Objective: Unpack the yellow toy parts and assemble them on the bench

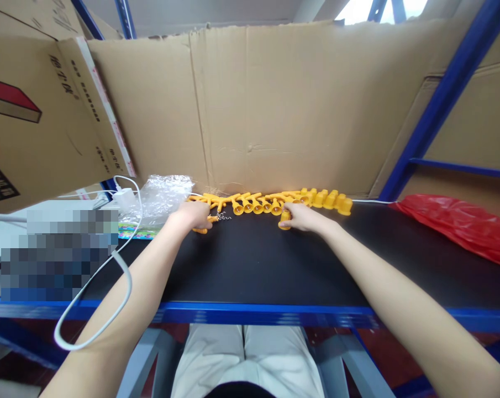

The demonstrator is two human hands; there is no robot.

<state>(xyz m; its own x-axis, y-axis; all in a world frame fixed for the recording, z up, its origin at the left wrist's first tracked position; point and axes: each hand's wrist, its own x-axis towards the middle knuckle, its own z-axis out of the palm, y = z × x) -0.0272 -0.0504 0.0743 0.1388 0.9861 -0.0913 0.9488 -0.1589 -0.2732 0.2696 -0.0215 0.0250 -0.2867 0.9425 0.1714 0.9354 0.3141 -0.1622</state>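
Yellow plastic pieces [270, 203] sit in a long row at the far edge of the black shelf top [250, 265], pushed against the cardboard wall [274, 110], which serves as a backstop and keeps them lined up. Nearest you, your knees show under the blue shelf rail [250, 313], and a white cable [109, 287] loops off the left edge. Both your arms reach straight out to that row. Your left hand [194, 214] is curled over a yellow piece with a small metal chain [224, 216] poking out beside it, fingers clenched around it. Your right hand [300, 216] pinches another yellow piece [285, 219] just in front of the row, thumb and fingers closed on it. Left of the row lies a crumpled clear plastic bag [167, 196]; well to the right, a red bag [457, 226].
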